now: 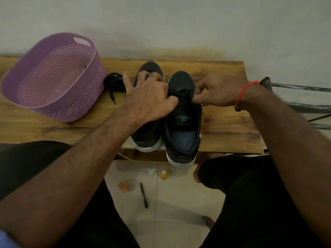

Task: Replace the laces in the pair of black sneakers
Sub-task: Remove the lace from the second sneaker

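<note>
1. From my remote seat I see both hands working at the lowest eyelets of the right-hand sneaker (182,115), at centre frame, its heel overhanging the near edge of the wooden bench (227,126).
2. The left hand (148,101) reaches across the left-hand sneaker (146,135), fingers curled in toward the lace (176,93) at the eyelets; it looks like a pinch, though the fingertips are hidden.
3. The right hand (217,92), with a red thread bracelet (243,92) on its wrist, pinches at the shoe's 3 o'clock eyelet edge; what is between the fingertips is too small to tell.
4. A loose black lace (114,83) lies bunched at 10 o'clock of the shoes, just beside the purple basket (53,77).
5. Risks as I judge them: a firm tug could slide the overhanging shoe off the edge onto the floor; the left forearm pressing across the other sneaker could nudge it too; working by feel could skip an eyelet or leave uneven ends.
6. Beyond the bench stands a plain pale wall (179,18). At 6 o'clock, a tiled floor (179,203) holds a black pen (143,195), an orange scrap (123,187) and a small yellowish lid (164,174). A metal frame (295,86) juts in at 3 o'clock.
</note>
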Demonstrator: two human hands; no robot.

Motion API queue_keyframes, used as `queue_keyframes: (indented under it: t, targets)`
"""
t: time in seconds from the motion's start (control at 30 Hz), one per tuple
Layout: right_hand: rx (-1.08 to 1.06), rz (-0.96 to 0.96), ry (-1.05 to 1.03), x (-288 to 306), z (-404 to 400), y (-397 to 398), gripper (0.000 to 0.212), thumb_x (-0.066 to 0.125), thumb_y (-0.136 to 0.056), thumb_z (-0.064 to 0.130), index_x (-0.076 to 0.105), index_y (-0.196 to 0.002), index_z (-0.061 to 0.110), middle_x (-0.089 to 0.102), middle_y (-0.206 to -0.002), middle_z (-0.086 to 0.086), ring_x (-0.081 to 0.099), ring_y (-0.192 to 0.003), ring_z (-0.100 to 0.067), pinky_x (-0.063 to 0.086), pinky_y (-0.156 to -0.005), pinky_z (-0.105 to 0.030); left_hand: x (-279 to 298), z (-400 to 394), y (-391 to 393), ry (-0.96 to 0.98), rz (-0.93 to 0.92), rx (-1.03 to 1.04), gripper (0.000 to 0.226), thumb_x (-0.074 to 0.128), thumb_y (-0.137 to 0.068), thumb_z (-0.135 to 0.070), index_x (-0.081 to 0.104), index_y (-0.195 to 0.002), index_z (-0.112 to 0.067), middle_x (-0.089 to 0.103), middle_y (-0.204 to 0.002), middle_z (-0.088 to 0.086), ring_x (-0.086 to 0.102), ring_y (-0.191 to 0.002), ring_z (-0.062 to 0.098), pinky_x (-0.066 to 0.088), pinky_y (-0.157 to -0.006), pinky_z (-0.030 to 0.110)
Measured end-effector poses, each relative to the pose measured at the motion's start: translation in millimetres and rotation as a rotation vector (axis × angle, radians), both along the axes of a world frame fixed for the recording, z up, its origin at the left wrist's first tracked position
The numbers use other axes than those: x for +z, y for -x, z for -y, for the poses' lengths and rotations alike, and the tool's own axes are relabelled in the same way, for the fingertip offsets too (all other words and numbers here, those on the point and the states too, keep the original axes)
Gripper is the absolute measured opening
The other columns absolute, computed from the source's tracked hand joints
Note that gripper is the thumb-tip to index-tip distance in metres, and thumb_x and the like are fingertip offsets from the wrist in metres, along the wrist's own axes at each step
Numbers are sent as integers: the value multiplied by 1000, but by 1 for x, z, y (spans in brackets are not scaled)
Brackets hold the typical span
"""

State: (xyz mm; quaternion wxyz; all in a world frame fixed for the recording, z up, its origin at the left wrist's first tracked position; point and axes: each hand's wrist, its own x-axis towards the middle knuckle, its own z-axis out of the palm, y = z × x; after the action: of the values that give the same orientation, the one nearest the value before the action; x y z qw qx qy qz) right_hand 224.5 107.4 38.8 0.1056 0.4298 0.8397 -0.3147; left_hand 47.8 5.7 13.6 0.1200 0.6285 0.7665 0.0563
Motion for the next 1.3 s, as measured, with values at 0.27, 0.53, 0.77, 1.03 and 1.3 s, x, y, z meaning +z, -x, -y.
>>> queue_keyframes:
  t: [0.27, 0.53, 0.77, 1.03, 1.3]
  targets:
    - [-31, -62, 71, -2, -1, -1, 17, 66, -91, 34, 69, -88, 18, 67, -93, -3, 57, -79, -12, 42, -61, -28, -19, 1, -25, -275, -136, -157, 30, 73, -83, -48, 71, -107, -30, 32, -161, 0, 21, -149, 35, 15, -111, 74]
    - [-27, -66, 71, 0, 0, -4, 19, 65, -92, 36, 68, -86, 18, 68, -94, -5, 60, -84, -19, 47, -66, -31, -21, -2, -33, -261, -117, -116, 16, 72, -87, -45, 77, -98, -36, 37, -159, -6, 22, -148, 35, 18, -111, 69]
    - [-22, -41, 33, 2, 2, -4, 23, 65, -92, 37, 70, -93, 15, 69, -98, -3, 63, -93, -21, 48, -72, -30, -8, -9, 3, -283, -77, 209, 19, 57, -81, -46, 59, -87, -28, 56, -136, -5, 37, -134, 30, 27, -106, 56]
    - [-21, -31, 38, 4, 4, -2, 27, 63, -93, 38, 69, -99, 12, 68, -105, -10, 62, -100, -26, 49, -72, -34, -22, 1, -32, -239, -142, -100, 33, 65, -86, -52, 70, -110, -30, 34, -159, 0, 18, -149, 36, 22, -109, 68]
    - [-22, -27, 37, 6, 4, -4, 24, 61, -94, 40, 68, -96, 17, 68, -105, -6, 62, -99, -22, 49, -75, -34, -9, -10, -16, -310, -37, 112, 12, 63, -83, -46, 63, -87, -34, 51, -145, -12, 30, -142, 27, 23, -107, 56]
